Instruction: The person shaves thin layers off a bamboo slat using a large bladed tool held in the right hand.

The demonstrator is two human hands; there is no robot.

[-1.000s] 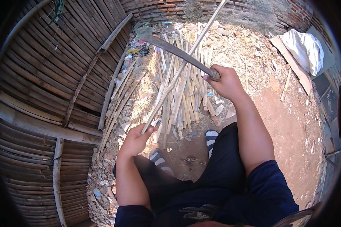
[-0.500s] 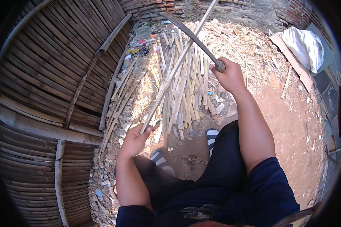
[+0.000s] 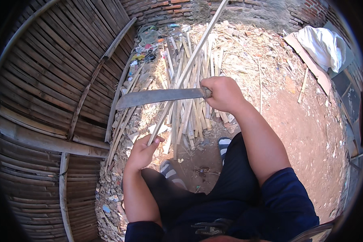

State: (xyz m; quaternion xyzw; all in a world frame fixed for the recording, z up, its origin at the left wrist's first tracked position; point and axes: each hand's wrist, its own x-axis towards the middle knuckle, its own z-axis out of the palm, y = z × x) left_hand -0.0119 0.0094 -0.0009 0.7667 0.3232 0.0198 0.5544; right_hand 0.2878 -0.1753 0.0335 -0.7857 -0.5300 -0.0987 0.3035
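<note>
My left hand is closed around the near end of a long, pale bamboo strip, which slants up and away to the right past the top of the view. In my right hand is the handle of a machete. Its broad grey blade points left and crosses over the strip a little beyond my left hand; I cannot tell whether blade and strip touch. Beneath them a pile of split bamboo strips lies on the ground in front of my feet.
A bamboo slat wall stands along the left, with loose strips at its foot. The brick wall closes off the far side. At the far right a white sack lies beside a cardboard sheet. Chips and litter cover the ground.
The machete has swung down and toward me, its blade turning from pointing up and left to nearly level. My left hand and the bamboo strip have hardly moved.
</note>
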